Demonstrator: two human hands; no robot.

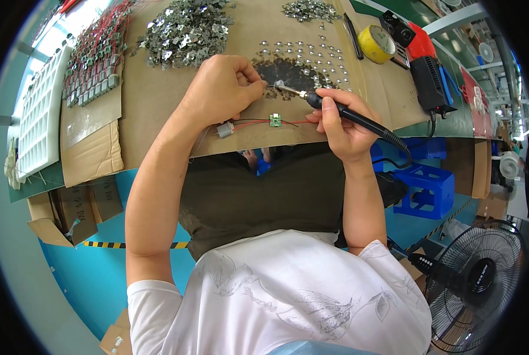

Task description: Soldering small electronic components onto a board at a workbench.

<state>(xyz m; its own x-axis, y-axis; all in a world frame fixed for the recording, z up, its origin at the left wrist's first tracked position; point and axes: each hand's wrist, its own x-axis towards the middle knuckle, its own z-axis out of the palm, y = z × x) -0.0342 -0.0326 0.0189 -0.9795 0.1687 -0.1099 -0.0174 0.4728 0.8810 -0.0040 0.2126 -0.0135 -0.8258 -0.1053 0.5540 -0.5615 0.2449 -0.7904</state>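
My right hand (346,124) grips a black-handled soldering iron (359,120) like a pen. Its metal tip points left and meets a small silvery metal piece above a scorched dark patch (294,74) on the cardboard. My left hand (226,89) is closed in a pinch beside the tip, on what looks like a thin strand of solder wire; its fingers mostly hide it. Just in front of both hands lies a small green circuit board (275,120) with red and black wires. Those wires run left to a little silver motor (224,130).
Heaped metal plates (187,32) lie behind my left hand, with rows of small soldered pieces (329,53) at back right. Wired motors (95,65) and a white grid tray (42,118) stand left. Yellow tape (377,44) and a black soldering station (431,86) sit right.
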